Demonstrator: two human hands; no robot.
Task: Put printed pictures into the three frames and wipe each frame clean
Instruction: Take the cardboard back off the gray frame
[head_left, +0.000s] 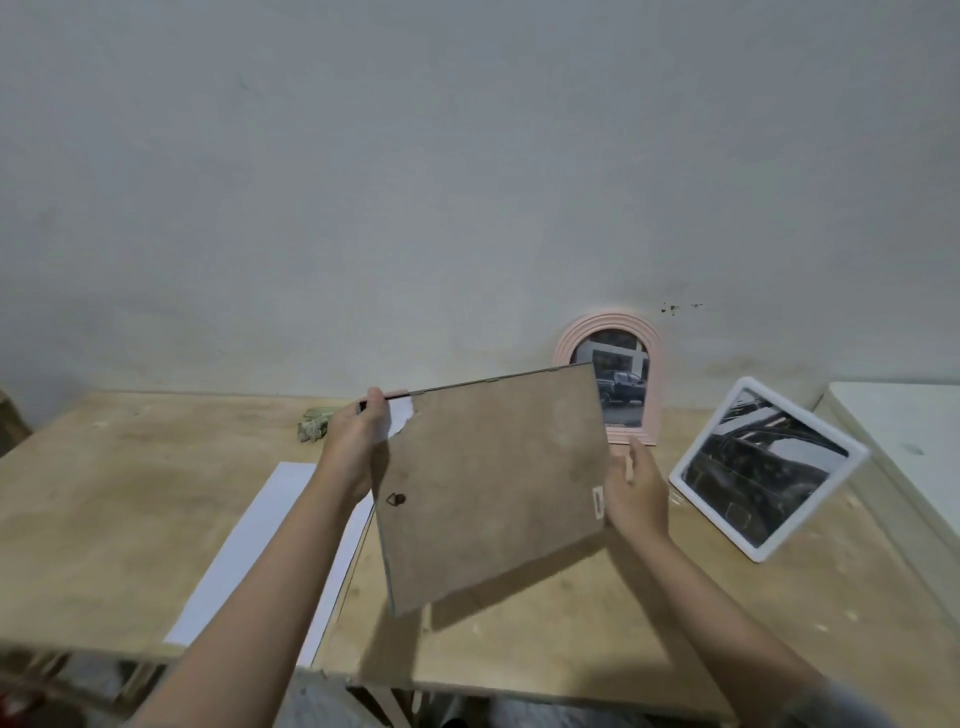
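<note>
1. Two hands hold one big frame (493, 483) up off the table (93, 519), tilted, brown backing board twd the camera; small hanger ring low on its left part, label strip near its right edge.
2. Left hand (356, 441): fingers curled round the frame's upper-left corner, thumb on top edge. White paper bit (400, 418) sticks out there betw. board and hand, edge looks torn.
3. Right hand (636, 493): at the frame's right edge, lower part, palm in against it, fingers fairly straight and pointing up. Can't tell if any wrap the front side.
4. Pink arched frame (652, 374) stands upright at the wall behind the held one, partly hidden by it; b/w pic of a dark vehicle inside.
5. White frame (769, 470) w/ rounded corners stands propped and tilted on the table, right of the hands, b/w pic in it, apart from the pink one.
6. White paper sheet (265, 551) lies flat on the table, under the left forearm.
7. Crumpled greenish cloth (313, 425) near the wall, just left of the left hand.
</note>
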